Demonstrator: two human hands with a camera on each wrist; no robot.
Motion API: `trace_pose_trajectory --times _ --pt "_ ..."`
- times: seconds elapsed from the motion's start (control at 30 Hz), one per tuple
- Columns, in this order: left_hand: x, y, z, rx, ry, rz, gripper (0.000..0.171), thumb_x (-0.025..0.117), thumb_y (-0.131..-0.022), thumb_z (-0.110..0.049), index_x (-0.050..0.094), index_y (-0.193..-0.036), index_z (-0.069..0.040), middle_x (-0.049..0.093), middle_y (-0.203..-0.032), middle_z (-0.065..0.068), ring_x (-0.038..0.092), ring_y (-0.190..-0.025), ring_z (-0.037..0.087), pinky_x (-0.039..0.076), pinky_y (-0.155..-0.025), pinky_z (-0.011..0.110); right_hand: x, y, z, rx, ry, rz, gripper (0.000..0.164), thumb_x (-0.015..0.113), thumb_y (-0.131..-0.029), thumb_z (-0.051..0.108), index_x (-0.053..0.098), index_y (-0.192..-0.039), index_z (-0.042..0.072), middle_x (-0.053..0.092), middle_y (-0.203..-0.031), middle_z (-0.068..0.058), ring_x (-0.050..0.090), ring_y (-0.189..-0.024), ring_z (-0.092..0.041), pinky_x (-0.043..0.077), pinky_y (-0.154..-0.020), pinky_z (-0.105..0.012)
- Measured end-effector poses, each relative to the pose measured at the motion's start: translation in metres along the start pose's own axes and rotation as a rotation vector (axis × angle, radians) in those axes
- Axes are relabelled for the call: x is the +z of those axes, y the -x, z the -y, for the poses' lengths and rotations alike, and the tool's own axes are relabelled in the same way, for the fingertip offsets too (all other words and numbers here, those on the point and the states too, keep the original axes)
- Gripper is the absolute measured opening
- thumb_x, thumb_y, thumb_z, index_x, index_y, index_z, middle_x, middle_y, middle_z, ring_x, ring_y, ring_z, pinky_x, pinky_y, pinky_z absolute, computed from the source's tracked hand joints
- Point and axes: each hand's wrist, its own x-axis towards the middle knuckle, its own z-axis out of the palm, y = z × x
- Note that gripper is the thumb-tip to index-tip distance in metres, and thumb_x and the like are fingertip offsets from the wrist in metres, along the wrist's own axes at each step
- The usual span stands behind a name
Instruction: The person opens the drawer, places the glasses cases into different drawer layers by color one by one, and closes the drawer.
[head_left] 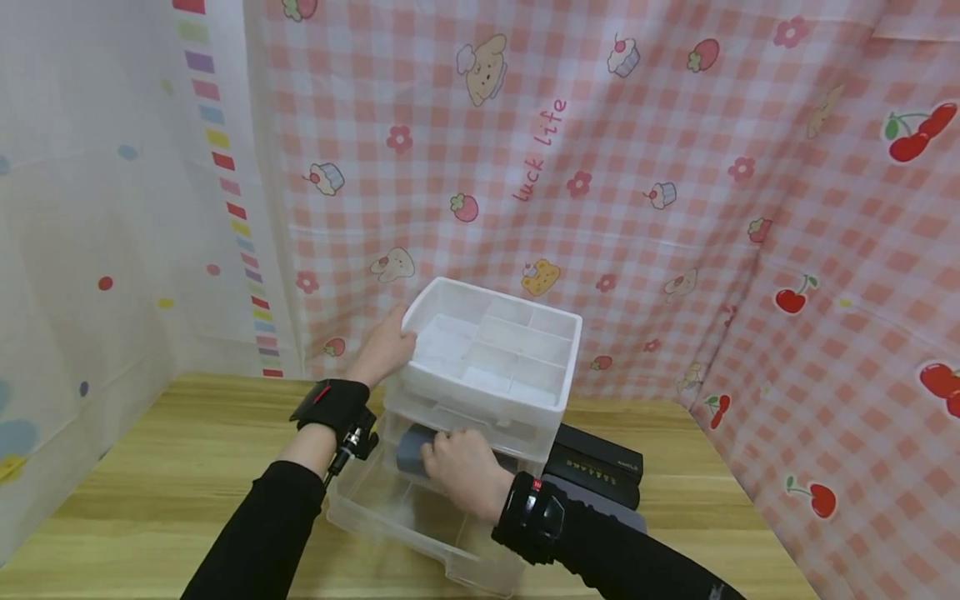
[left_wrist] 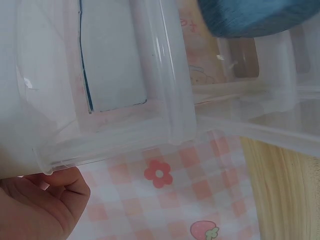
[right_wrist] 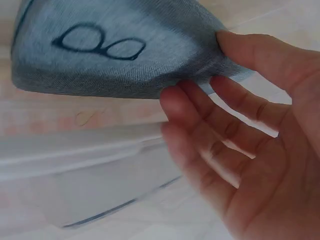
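A white and clear plastic drawer organizer, its top divided into compartments, stands in the middle of the table. My left hand grips its upper left rim; curled fingers show beneath that edge in the left wrist view. The lowest clear drawer is pulled out toward me. Over it, my right hand holds a blue-grey fabric glasses case by one end, thumb on one side and fingertips on the other. A dark glasses outline is printed on the case. Part of it is hidden behind my right hand in the head view.
Right of the organizer, black boxes with small lettering lie on the wooden table. A grey flat item lies in front of them, partly covered by my right sleeve. Pink checked cloth hangs behind and at right; white cloth hangs at left.
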Motion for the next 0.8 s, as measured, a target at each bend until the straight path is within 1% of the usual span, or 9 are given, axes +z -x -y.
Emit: trace_pose_trajectory --times 0.13,0.2,0.27,0.33,0.47,0.53,0.6,0.67,0.8 --pt "0.000 0.001 0.000 -0.011 0.018 0.011 0.042 0.036 -0.099 -0.015 0.033 -0.139 -0.005 0.046 -0.137 0.024 0.049 -0.120 0.037 0.042 -0.099 0.052 0.007 -0.003 -0.004 0.026 -0.016 -0.073 0.013 0.067 -0.083 0.023 0.063 -0.071 0.023 0.061 -0.061 0.011 0.055 -0.050 -0.003 0.041 -0.038 -0.022" --pt "0.000 0.001 0.000 -0.012 0.022 0.014 0.042 0.036 -0.100 -0.015 0.032 -0.140 -0.005 0.046 -0.137 0.024 0.049 -0.120 0.037 0.042 -0.099 0.051 0.009 -0.003 -0.006 0.021 -0.042 -0.099 0.014 0.067 -0.082 0.021 0.062 -0.069 0.023 0.060 -0.060 0.011 0.054 -0.049 -0.003 0.040 -0.037 -0.023" --pt "0.000 0.002 0.000 -0.012 0.021 0.013 0.041 0.036 -0.100 -0.015 0.033 -0.139 -0.005 0.046 -0.136 0.023 0.049 -0.120 0.036 0.042 -0.099 0.051 0.010 -0.001 -0.009 0.020 -0.078 -0.107 0.014 0.068 -0.081 0.021 0.061 -0.069 0.022 0.060 -0.060 0.010 0.056 -0.050 -0.005 0.041 -0.037 -0.024" --pt "0.000 0.002 0.000 -0.011 0.018 0.009 0.041 0.036 -0.099 -0.015 0.034 -0.139 -0.005 0.047 -0.136 0.023 0.050 -0.119 0.036 0.042 -0.099 0.051 0.009 0.001 -0.011 0.021 -0.127 -0.088 0.012 0.067 -0.082 0.021 0.061 -0.072 0.020 0.061 -0.062 0.009 0.057 -0.051 -0.007 0.042 -0.038 -0.025" --pt "0.000 0.001 0.000 -0.016 0.016 0.003 0.041 0.037 -0.099 -0.016 0.034 -0.138 -0.005 0.048 -0.135 0.023 0.050 -0.119 0.036 0.042 -0.099 0.052 0.007 0.005 -0.021 0.024 -0.293 0.023 0.009 0.068 -0.084 0.024 0.061 -0.083 0.018 0.063 -0.070 0.006 0.060 -0.057 -0.010 0.044 -0.042 -0.027" --pt "0.000 0.000 0.001 -0.012 0.014 -0.002 0.041 0.037 -0.098 -0.015 0.035 -0.138 -0.005 0.048 -0.135 0.023 0.050 -0.119 0.036 0.042 -0.100 0.052 0.005 0.009 -0.026 0.025 -0.404 0.083 0.013 0.069 -0.084 0.026 0.060 -0.088 0.017 0.062 -0.074 0.004 0.060 -0.060 -0.011 0.042 -0.045 -0.026" --pt "0.000 0.000 0.001 -0.007 0.011 -0.003 0.041 0.037 -0.098 -0.015 0.035 -0.139 -0.005 0.048 -0.135 0.023 0.050 -0.120 0.037 0.042 -0.100 0.052 0.006 0.014 -0.031 0.025 -0.496 0.123 0.017 0.069 -0.085 0.028 0.060 -0.092 0.017 0.060 -0.076 0.004 0.059 -0.063 -0.011 0.041 -0.048 -0.024" --pt "0.000 -0.001 0.002 -0.005 0.011 -0.001 0.042 0.037 -0.099 -0.015 0.034 -0.139 -0.005 0.048 -0.136 0.023 0.049 -0.121 0.037 0.041 -0.101 0.052 0.006 0.020 -0.036 0.029 -0.568 0.141 0.018 0.069 -0.086 0.029 0.059 -0.096 0.016 0.060 -0.079 0.004 0.058 -0.065 -0.011 0.041 -0.051 -0.024" --pt "0.001 -0.002 0.001 -0.011 0.012 0.005 0.042 0.037 -0.099 -0.015 0.034 -0.139 -0.005 0.046 -0.138 0.023 0.048 -0.123 0.037 0.041 -0.102 0.052 0.008 0.035 -0.042 0.047 -0.676 0.130 0.022 0.068 -0.087 0.030 0.062 -0.104 0.017 0.064 -0.088 0.004 0.061 -0.072 -0.010 0.045 -0.057 -0.022"
